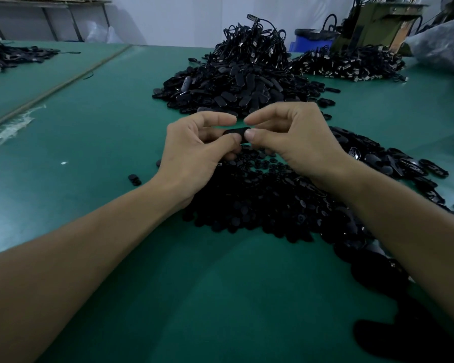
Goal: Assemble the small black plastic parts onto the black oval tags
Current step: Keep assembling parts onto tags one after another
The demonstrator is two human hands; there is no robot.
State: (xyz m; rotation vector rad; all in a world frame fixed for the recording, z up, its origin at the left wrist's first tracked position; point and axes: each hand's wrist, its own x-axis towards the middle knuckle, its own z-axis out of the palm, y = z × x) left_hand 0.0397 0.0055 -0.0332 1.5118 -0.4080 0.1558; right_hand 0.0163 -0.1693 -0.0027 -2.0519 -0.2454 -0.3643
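Both hands are raised a little above the green table (110, 132), meeting over the near heap of small black parts (247, 205). Between them sits one black oval tag (233, 133), and that is the piece everything turns on. It lies dead centre, in the narrow gap where the fingertips meet, so neither hand is meaningfully nearer; each has an end.

The left hand (194, 148) pinches the left end, thumb below and fingers curled over the top. The right hand (296, 145) closes on the right end, its thumb tip pressed against the tag's edge and its forefinger hooked above. The tag's long axis runs left to right across the person's body, roughly level, with its broad face turned up and slightly toward them. One rounded end points into each palm.

Whether a small part is already seated on the tag I cannot tell; the fingers cover the spot.

My guess is the next move is a squeeze along or across that axis, and the level hold suits it.

A large pile of tags (228, 95) lies beyond the hands, and more tags (393, 163) spread off to the right.
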